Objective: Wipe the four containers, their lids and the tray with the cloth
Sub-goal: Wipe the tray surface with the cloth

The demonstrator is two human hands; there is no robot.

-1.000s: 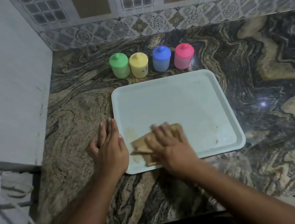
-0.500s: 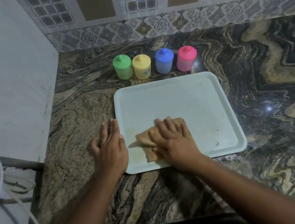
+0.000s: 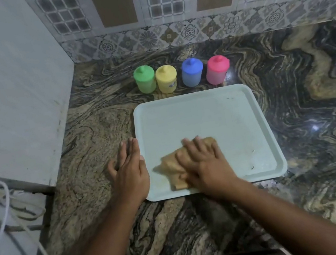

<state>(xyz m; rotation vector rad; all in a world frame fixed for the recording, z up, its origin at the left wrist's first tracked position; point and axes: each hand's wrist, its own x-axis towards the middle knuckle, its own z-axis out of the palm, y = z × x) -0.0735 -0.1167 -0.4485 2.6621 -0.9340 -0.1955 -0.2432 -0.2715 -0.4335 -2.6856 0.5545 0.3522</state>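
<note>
Head view. The pale tray [image 3: 203, 117] lay flat on the marbled counter [image 3: 305, 117]. The right hand [image 3: 204, 163] lay flat with straight fingers pressing the tan cloth [image 3: 170, 166] onto the tray's near left part; it gripped nothing. The left hand [image 3: 131, 170] rested flat and straight-fingered on the counter, touching the tray's left rim and holding nothing. Beyond the tray's far edge, four lidded containers stood upright in a row, left to right: green container [image 3: 145, 82], yellow container [image 3: 166, 79], blue container [image 3: 192, 72], pink container [image 3: 217, 70]. Dark specks showed near the tray's right near corner. A white cable [image 3: 5, 212] hung at far left.
</note>
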